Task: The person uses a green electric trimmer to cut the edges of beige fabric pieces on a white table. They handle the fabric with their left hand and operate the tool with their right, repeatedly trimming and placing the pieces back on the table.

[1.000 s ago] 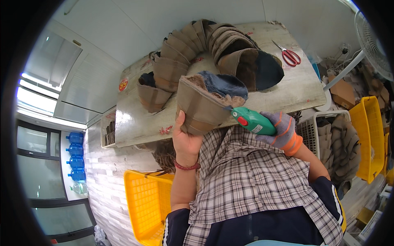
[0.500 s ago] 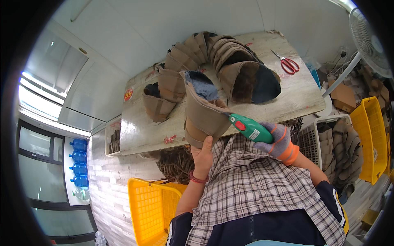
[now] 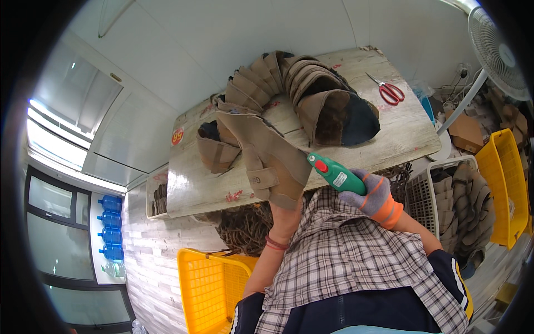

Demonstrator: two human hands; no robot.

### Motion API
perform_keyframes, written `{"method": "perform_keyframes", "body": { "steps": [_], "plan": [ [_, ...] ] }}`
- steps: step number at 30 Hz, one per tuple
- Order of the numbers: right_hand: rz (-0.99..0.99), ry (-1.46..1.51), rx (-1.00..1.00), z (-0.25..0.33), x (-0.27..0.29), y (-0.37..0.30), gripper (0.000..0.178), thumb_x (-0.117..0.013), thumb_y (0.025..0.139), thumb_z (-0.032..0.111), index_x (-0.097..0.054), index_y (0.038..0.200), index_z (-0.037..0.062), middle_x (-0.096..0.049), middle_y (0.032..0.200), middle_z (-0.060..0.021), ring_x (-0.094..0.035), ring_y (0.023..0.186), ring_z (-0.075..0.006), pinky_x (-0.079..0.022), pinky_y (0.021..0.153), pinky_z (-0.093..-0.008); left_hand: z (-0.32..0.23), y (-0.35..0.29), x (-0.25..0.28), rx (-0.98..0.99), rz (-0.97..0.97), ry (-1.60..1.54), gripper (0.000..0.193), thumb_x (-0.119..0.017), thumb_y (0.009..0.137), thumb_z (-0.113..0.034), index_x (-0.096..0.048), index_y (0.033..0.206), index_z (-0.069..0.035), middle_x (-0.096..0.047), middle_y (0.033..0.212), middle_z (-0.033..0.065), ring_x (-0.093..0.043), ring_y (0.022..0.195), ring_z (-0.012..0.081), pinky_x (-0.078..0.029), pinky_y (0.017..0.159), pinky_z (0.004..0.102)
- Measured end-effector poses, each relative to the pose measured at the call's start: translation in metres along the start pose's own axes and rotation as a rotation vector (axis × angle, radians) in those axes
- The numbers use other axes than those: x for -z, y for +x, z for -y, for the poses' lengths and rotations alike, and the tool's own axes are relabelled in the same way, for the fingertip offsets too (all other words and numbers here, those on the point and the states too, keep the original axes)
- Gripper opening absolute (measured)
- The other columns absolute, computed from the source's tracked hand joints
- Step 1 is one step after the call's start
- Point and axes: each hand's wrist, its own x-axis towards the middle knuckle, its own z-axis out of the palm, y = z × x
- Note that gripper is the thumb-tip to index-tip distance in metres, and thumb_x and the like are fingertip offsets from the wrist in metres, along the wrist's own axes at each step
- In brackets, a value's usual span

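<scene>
In front of me, over the table's near edge, my left hand [image 3: 286, 220] holds up a brown suede boot upper [image 3: 278, 158] with a strap on its side. The upper covers the fingers of that hand, and only its lower part and the wrist show. My right hand [image 3: 375, 196], in a grey and orange glove, is closed around a green handheld electric cutter [image 3: 337, 173] with a red button. The tip of the cutter is right at the upper's right edge; I cannot tell whether it touches. Behind, several nested uppers [image 3: 261, 83] curve across the table.
Red-handled scissors [image 3: 391, 93] lie on the pale table [image 3: 400, 128] at the far right. A yellow basket [image 3: 201, 284] stands at lower left. Right of me are a white basket [image 3: 436, 192] of brown pieces, another yellow basket [image 3: 505, 183] and a fan [image 3: 495, 53].
The upper has turned: its furry lining and opening faced up before, and now its outer side with the strap shows. My left thumb has gone from sight; the cutter has hardly moved.
</scene>
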Motion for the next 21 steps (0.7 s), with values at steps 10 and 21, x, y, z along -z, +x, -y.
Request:
{"method": "perform_keyframes", "body": {
  "steps": [10,21],
  "plan": [
    [-0.063,0.292,-0.191,-0.001,0.0,0.006,0.05,-0.075,0.079,0.033,-0.059,0.111,-0.0019,-0.065,0.077,-0.0052,-0.058,0.066,-0.0064,-0.048,0.059,-0.0234,-0.003,-0.017,-0.017,-0.119,0.239,0.037,0.036,-0.062,0.076,-0.001,-0.063,0.111,-0.003,-0.059,0.115,0.0169,-0.051,0.112,0.0373,-0.036,0.097,0.0484],
    [-0.299,0.058,-0.243,-0.061,0.02,0.009,0.042,-0.073,0.081,0.031,-0.061,0.109,0.0017,-0.062,0.069,-0.0024,-0.055,0.06,-0.0088,-0.045,0.055,-0.0246,0.095,-0.058,0.122,0.26,-0.189,0.675,0.047,-0.065,0.08,-0.008,-0.05,0.123,0.005,-0.049,0.124,0.0236,-0.043,0.115,0.0444,-0.032,0.101,0.0494]
  ]
}}
